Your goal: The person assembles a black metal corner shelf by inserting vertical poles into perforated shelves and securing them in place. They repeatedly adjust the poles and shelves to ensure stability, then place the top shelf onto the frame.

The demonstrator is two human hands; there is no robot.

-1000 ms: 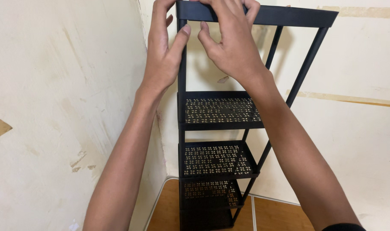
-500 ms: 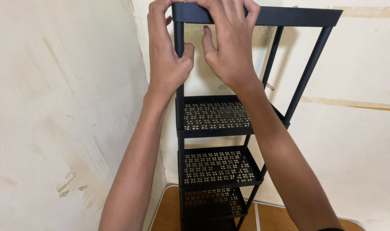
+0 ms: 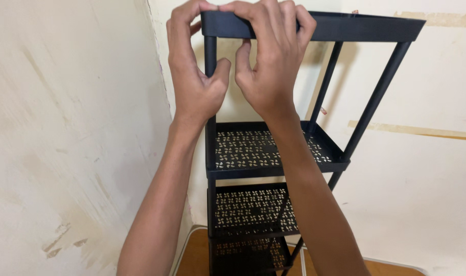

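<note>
Seating the top tray [image 3: 345,28] on the front-left post [image 3: 210,56] of the black rack standing in the corner: left hand [image 3: 194,84] and right hand [image 3: 269,76], fingers curled tight over the rim. Next, probably firm downward pressure.

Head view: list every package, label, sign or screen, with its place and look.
None in view: only a black rack with patterned shelves in a cream wall corner, its top rim gripped by the left hand and right hand.
</note>
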